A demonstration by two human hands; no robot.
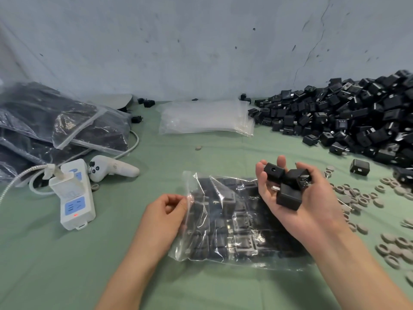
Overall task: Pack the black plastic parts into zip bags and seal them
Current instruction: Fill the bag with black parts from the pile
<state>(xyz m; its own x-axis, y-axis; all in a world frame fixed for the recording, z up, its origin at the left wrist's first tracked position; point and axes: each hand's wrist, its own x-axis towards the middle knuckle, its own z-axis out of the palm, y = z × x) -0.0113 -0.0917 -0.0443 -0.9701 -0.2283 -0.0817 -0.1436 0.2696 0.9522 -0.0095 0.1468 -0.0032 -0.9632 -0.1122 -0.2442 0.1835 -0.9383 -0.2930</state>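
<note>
Honestly, I worry about spills: my right hand cups several black parts loosely above the zip bag near the tabletop's front edge, while my left hand pinches only one lip, so the mouth may sag shut.

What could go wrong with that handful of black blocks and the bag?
The right hand cups several black parts loosely; one might tumble onto the green cloth.
The left hand pinches only the edge of the zip bag, so its mouth may sag shut.
The bag already looks well filled; sealing could be hard.
</note>
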